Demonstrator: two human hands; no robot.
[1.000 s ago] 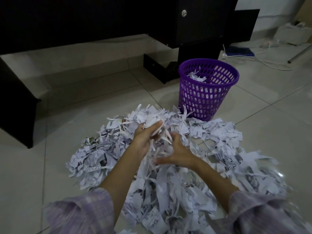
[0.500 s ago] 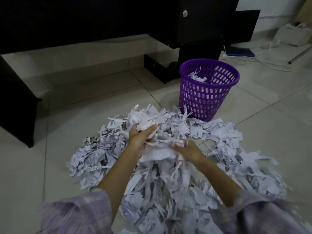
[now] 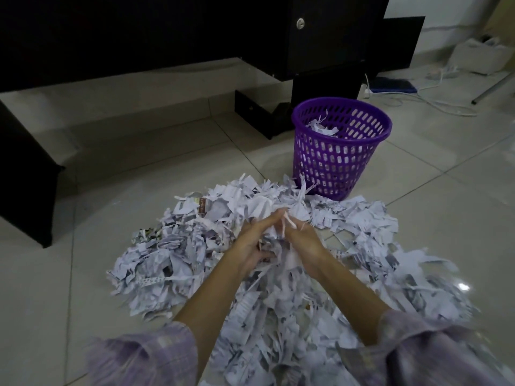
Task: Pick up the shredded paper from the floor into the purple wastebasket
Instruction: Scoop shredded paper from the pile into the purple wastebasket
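My left hand [image 3: 252, 240] and right hand [image 3: 302, 240] clamp together on a bunch of shredded paper [image 3: 172, 263]; little sits in the purple wastebasket [image 3: 334, 162], most still covers the floor [image 3: 55, 302].

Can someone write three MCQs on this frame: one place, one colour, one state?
1. Where does the wastebasket stand relative to the shredded paper pile?
A. Beyond its far edge
B. Under the cabinet
C. Behind the person

2. What colour is the wastebasket?
A. Green
B. Purple
C. White

3. What are the left hand and right hand doing?
A. Resting flat on bare floor
B. Lifting the basket
C. Pressing a clump of shreds between them

Key: 1 A, it rises past the pile's far edge; 2 B, purple mesh; 3 C, shreds stick out between the palms.
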